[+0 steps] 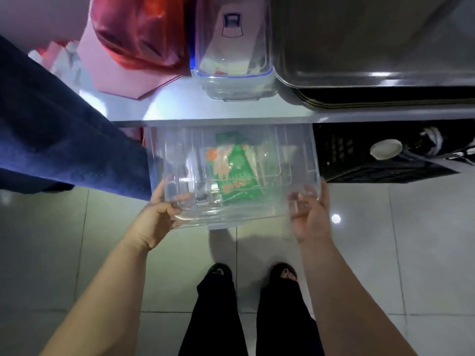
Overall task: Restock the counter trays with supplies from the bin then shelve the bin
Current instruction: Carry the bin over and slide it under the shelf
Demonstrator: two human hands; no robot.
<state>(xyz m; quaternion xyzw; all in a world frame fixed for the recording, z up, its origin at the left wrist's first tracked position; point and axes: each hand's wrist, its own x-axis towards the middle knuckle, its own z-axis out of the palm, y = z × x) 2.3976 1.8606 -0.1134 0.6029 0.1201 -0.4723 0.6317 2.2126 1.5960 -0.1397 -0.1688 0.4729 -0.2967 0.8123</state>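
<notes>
A clear plastic bin (pixel 295 155) sits half under the steel counter's front edge (pixel 231 119), on a lower level. Inside it lies a green packet (pixel 235 173) printed with an orange glove picture, plus some clear items I cannot make out. My left hand (pixel 159 214) grips the bin's near left corner. My right hand (pixel 308 214) holds the near right corner, fingers curled over the rim. Both forearms reach forward from below.
On the counter stand a clear lidded container (pixel 231 60) with a blue seal, a red plastic bag (pixel 138 32) and stacked metal trays (pixel 372 60). A black crate (pixel 359 155) sits right of the bin. A dark blue cloth (pixel 64 129) hangs at left. My feet (pixel 252 273) stand on pale tiles.
</notes>
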